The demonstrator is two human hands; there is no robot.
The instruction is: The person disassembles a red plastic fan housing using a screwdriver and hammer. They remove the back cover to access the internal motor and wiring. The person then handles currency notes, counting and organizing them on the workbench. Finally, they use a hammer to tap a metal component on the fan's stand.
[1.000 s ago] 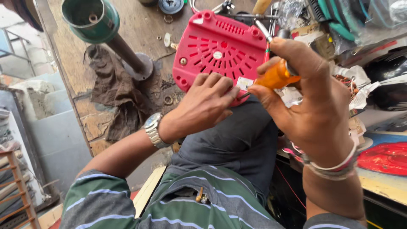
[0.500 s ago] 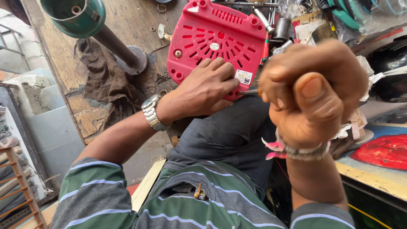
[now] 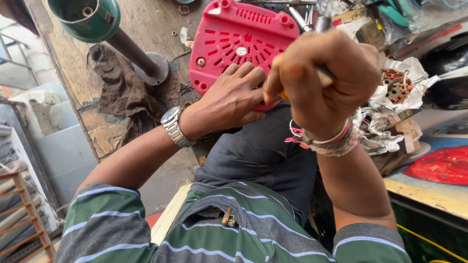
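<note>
Two hands (image 3: 229, 100) (image 3: 324, 80) (rag (image 3: 122, 92) beside) over red cover (image 3: 239, 44)

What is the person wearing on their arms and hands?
The left hand has a silver metal wristwatch with a link band. The right hand has pink and pale thread bracelets round the wrist. Both arms have short sleeves, green with grey and white stripes. No gloves.

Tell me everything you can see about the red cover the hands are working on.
The red cover looks like moulded plastic, roughly square with rounded corners, vent slots, round bosses along its edge and a pale disc near the middle. It sits tilted at the workbench edge above the lap. The left hand presses on its lower part; the right hand hides its lower right corner.
</note>
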